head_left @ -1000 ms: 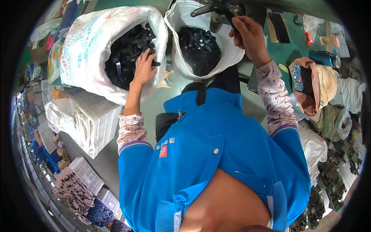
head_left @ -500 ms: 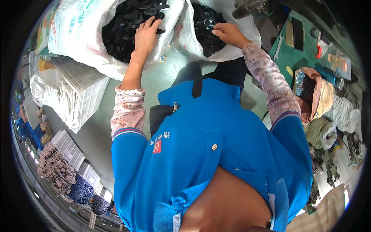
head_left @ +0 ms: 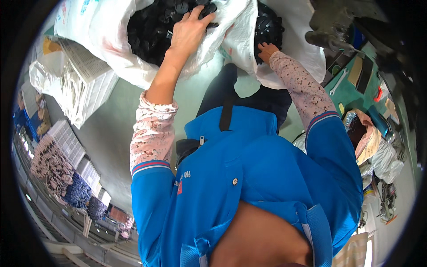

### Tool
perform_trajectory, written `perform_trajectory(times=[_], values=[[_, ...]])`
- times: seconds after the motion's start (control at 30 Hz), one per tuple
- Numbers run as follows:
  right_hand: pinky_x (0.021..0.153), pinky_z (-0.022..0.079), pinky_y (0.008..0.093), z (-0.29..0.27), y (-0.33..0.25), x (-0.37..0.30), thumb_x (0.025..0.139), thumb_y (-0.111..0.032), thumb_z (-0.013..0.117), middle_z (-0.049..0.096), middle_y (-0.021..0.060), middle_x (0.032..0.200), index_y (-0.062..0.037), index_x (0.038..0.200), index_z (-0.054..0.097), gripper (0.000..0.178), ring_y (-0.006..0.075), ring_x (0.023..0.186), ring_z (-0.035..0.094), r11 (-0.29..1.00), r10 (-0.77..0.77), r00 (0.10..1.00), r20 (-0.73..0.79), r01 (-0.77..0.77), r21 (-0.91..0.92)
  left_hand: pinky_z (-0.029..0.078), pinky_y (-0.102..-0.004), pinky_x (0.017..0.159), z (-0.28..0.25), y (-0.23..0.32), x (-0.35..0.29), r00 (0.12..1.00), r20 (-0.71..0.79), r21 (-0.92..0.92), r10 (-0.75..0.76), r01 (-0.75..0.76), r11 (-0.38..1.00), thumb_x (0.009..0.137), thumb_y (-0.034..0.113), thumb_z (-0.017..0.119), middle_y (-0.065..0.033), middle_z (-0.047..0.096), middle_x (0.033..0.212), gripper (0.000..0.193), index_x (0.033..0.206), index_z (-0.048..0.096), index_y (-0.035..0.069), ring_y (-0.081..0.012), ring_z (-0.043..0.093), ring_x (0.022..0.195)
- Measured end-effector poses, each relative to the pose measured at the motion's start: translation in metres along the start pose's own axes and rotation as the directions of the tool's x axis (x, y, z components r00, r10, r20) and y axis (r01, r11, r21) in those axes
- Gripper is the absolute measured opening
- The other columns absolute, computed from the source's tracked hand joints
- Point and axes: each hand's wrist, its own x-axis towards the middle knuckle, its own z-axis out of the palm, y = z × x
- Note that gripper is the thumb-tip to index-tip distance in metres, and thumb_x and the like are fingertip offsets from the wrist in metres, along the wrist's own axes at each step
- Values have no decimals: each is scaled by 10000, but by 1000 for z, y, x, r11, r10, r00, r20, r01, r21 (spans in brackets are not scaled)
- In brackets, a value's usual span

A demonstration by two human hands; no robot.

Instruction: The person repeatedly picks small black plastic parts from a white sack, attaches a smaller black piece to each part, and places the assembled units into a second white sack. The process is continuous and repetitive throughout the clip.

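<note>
Two white woven sacks of black plastic pieces stand before me. My left hand (head_left: pixel 190 32) lies over the left sack's round black pieces (head_left: pixel 149 38), close to its right rim, fingers spread and touching them. A dark piece shows beside the thumb; whether it is gripped cannot be made out. At the near edge of the smaller, glossy black pieces (head_left: pixel 269 29) in the right sack (head_left: pixel 307 66) is my right hand (head_left: pixel 267 52). Its fingers are bent and slightly apart, the tips down among the pieces. The left sack (head_left: pixel 111 44) has a wide, folded rim.
A dark metal machine part (head_left: pixel 329 38) juts in beyond the right sack. On the green bench (head_left: pixel 344 91) lie a wrench (head_left: pixel 339 82) and flat strips. A brown bag (head_left: pixel 367 138) stands nearer on the right. A white perforated crate (head_left: pixel 100 91) with white bags stands left.
The view has shifted, so the sacks appear further right. My right hand has moved from above the right sack's pieces down to their near edge, its pinched fingers loosening. My left hand stays at its sack.
</note>
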Motion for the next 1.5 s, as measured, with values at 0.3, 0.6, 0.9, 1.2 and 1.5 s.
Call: perform_trajectory(times=[0.3, 0.6, 0.9, 1.2, 1.5], values=[[921, 399, 375, 35, -8, 26, 844, -181, 553, 518, 67, 1201, -141, 1137, 605, 301, 232, 1157, 438, 996, 82, 988, -133, -77, 42, 519, -381, 747, -28, 3, 28, 993, 116, -51, -3, 9, 999, 780, 78, 526, -178, 491, 1127, 305, 1079, 568, 122, -323, 576, 943], [752, 485, 461, -8, 10, -15, 797, -109, 596, 609, 201, 877, -29, 1009, 484, 253, 388, 852, 602, 716, 575, 678, -458, -147, 683, 495, -406, 826, 4, 5, 26, 997, 54, -92, -51, 56, 994, 749, 21, 564, -154, 481, 1230, 393, 1116, 557, 161, -341, 565, 1005], [720, 489, 331, -42, -14, -122, 831, -160, 601, 650, 147, 937, -29, 1222, 444, 441, 240, 790, 638, 184, 765, 509, -395, 415, 891, 431, -379, 955, -13, -20, 9, 995, -100, -347, -3, -32, 937, 734, -65, 513, -109, 490, 1286, 480, 1151, 585, 162, -333, 517, 1116], [713, 533, 294, -59, -68, -189, 904, -45, 503, 615, 119, 906, 28, 1045, 477, 162, 155, 766, 618, -275, 909, 397, -124, 797, 538, 455, -361, 903, -33, -9, -4, 948, -284, -515, -144, -24, 857, 754, -40, 577, -145, 543, 1191, 411, 1140, 598, 99, -328, 553, 1058], [746, 518, 295, -77, -87, -182, 899, -80, 527, 614, 119, 931, 6, 1047, 484, 176, 155, 799, 612, -315, 883, 438, -169, 819, 480, 534, -275, 727, -68, 17, 18, 860, 44, -998, -509, 58, 10, 789, -39, 611, -141, 605, 1026, 316, 1105, 598, -24, -208, 612, 911]])
